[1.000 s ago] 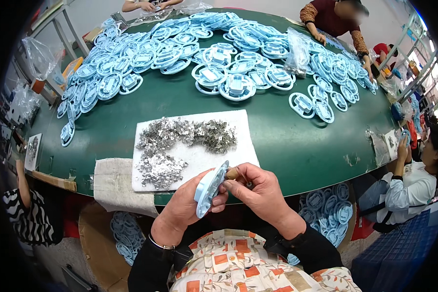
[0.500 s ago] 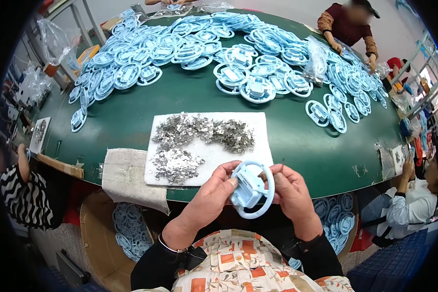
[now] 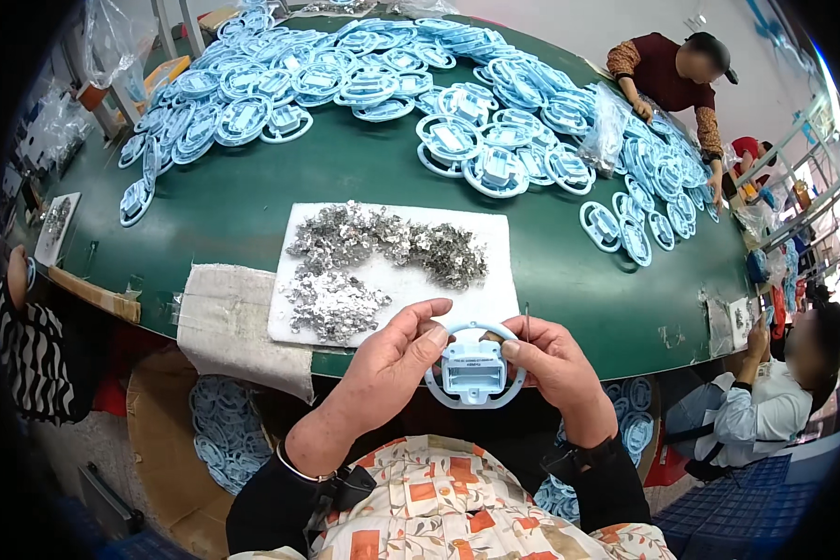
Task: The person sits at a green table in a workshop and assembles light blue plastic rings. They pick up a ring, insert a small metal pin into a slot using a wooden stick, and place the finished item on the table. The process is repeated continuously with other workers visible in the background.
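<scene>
A light blue plastic toy steering wheel (image 3: 476,403) is held upright above the near table edge, its rectangular hollow box facing me. My left hand (image 3: 392,359) has its thumb and bent fingers at the upper left of the ring, the index finger lying looser above. My right hand (image 3: 555,369) grips the right side of the ring, thumb on the front. A thin dark rod (image 3: 527,322) sticks up beside the right fingers; its lower end is hidden. Just beyond my hands, small shiny metal pieces (image 3: 341,306) lie heaped on a white foam board (image 3: 411,313).
Many matching blue wheels (image 3: 364,86) are piled across the far side of the green table (image 3: 364,168). A folded cloth (image 3: 243,317) lies left of the board. Below the edge, a cardboard box (image 3: 163,439) holds more wheels. Other people (image 3: 765,383) sit around the table.
The wheel has been turned from a slant so that its hollow box faces me squarely. My left fingers have shifted on the ring, and the thin rod by my right hand shows more plainly.
</scene>
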A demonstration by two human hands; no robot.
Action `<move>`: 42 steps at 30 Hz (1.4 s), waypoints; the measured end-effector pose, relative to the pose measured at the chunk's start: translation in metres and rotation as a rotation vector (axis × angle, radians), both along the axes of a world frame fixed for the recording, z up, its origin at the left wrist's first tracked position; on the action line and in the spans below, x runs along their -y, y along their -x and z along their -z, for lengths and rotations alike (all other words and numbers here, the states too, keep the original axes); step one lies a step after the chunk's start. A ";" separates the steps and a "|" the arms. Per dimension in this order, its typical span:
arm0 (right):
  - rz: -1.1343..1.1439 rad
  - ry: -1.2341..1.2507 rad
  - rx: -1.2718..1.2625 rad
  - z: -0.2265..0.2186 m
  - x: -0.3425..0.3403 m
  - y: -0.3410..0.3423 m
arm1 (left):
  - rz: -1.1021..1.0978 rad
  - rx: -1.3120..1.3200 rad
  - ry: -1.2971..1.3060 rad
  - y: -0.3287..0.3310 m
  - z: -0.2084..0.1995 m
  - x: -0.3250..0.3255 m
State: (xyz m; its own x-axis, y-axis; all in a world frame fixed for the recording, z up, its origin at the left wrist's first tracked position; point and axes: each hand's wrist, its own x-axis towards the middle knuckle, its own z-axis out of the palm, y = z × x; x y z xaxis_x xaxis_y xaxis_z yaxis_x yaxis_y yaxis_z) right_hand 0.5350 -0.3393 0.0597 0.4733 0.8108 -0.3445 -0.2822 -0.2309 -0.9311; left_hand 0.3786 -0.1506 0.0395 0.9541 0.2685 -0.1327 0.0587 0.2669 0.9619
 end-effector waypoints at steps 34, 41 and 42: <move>-0.514 -0.023 1.418 0.005 -0.184 -0.026 | -0.192 0.070 -0.249 -0.002 0.024 -0.012; -0.483 0.006 1.315 0.003 -0.179 -0.033 | -0.183 0.046 -0.168 -0.001 0.020 -0.015; -0.470 0.021 1.285 0.002 -0.179 -0.033 | -0.181 0.043 -0.160 -0.001 0.020 -0.015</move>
State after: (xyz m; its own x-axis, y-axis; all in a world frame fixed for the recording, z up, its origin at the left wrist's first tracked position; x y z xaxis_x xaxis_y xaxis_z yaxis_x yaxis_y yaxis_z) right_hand 0.5675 -0.1599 0.0573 0.1502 0.9824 0.1111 0.8788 -0.0812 -0.4703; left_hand 0.3794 -0.1358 0.0194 0.8922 0.4503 -0.0352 -0.0180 0.1133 0.9934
